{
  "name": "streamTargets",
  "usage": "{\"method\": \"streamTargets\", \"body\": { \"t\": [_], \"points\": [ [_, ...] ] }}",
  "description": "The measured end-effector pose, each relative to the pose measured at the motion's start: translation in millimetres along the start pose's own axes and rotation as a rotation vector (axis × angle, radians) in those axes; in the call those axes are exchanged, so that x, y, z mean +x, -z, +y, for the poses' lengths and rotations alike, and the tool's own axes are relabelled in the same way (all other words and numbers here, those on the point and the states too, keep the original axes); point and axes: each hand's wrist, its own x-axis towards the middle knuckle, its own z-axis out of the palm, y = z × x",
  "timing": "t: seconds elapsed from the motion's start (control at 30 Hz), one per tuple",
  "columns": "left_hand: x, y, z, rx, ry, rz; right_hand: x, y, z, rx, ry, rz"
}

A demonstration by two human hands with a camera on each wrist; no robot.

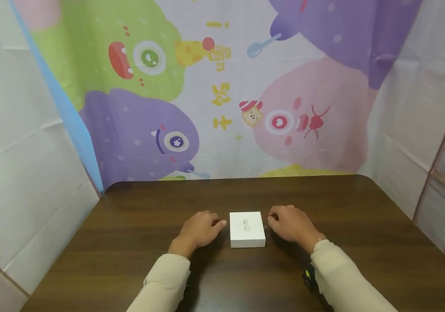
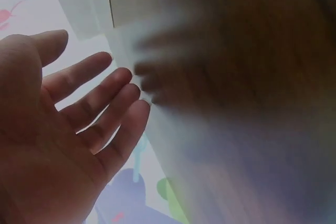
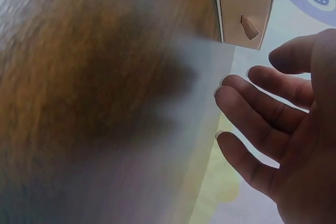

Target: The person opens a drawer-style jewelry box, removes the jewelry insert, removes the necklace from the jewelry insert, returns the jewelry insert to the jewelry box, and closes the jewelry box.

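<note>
Here, left hand (image 1: 202,227) relaxed beside box (image 1: 247,228)

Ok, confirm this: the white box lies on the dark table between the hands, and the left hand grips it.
The left hand grips nothing: the left wrist view shows its fingers spread and empty. The white box does lie on the dark table, between that and the right hand.

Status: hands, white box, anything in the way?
Left hand open, beside box, no contact. Right hand open, near the small side tab, no contact. White box flat on table, print up. Nothing visible between hands and box.
</note>
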Motion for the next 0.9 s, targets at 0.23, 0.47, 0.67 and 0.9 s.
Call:
{"method": "streamTargets", "body": {
  "t": [0.23,0.47,0.67,0.9],
  "points": [
    [2.3,-0.1,13.6,-0.025,-0.044,0.004,0,1.4,3,-0.007,-0.022,-0.013],
    [1.9,0.9,25.8,-0.055,-0.029,-0.023,0,-2.6,4,0.008,0.006,-0.016],
    [1.0,0.0,28.7,-0.077,0.016,-0.025,1,-6.3,5,0.023,0.015,-0.007],
    [0.9,-2.4,29.2,-0.092,0.095,-0.058,2,-4.5,5,0.068,0.003,-0.043]
  ]
}}
